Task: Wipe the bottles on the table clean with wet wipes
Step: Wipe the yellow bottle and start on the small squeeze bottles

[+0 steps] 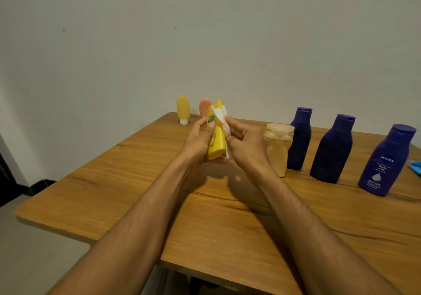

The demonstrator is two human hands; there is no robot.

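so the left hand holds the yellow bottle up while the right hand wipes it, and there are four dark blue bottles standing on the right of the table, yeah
Not quite: the head view shows three dark blue plastic bottles, not four. The rest holds: the left hand holds up the yellow plastic bottle and the right hand wipes it with a white wet wipe.

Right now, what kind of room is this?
Probably a room at home: a wooden table against a bare wall, with lotion bottles lined up on it. Nothing shows which room.
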